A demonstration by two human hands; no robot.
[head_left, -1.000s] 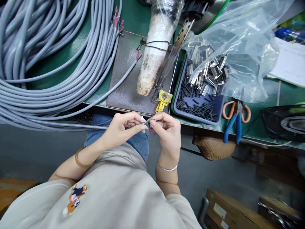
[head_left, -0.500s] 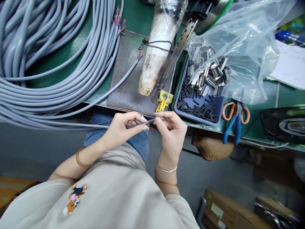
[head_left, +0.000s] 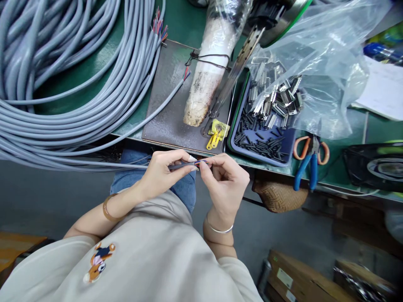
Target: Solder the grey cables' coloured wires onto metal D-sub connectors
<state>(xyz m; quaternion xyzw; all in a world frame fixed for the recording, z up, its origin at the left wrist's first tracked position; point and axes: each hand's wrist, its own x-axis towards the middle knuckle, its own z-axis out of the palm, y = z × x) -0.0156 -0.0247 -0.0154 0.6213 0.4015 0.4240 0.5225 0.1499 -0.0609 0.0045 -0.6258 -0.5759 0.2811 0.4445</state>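
My left hand (head_left: pixel 168 171) pinches the end of a grey cable (head_left: pixel 135 166) just in front of the table edge. Thin coloured wires (head_left: pixel 200 162) come out of the cable between my two hands. My right hand (head_left: pixel 225 178) has its thumb and forefinger closed on these wires, and its other fingers are curled. Beyond my hands, another grey cable end (head_left: pixel 176 89) with red and blue wires lies over a dark board (head_left: pixel 163 121). Many more grey cables (head_left: pixel 94 121) lie in loops at the left.
A blue tray (head_left: pixel 286 147) holds black tubes and metal connectors. Pliers (head_left: pixel 310 161) lie right of it. A wrapped white cone (head_left: pixel 201 88), yellow pieces (head_left: pixel 217 134) and a plastic bag (head_left: pixel 333 79) are on the table. Cardboard boxes (head_left: pixel 296 272) stand below right.
The coloured wires, fanned out earlier, are now closer together between my fingertips. My right hand has turned slightly, its fingers more curled, and both hands are a little lower.
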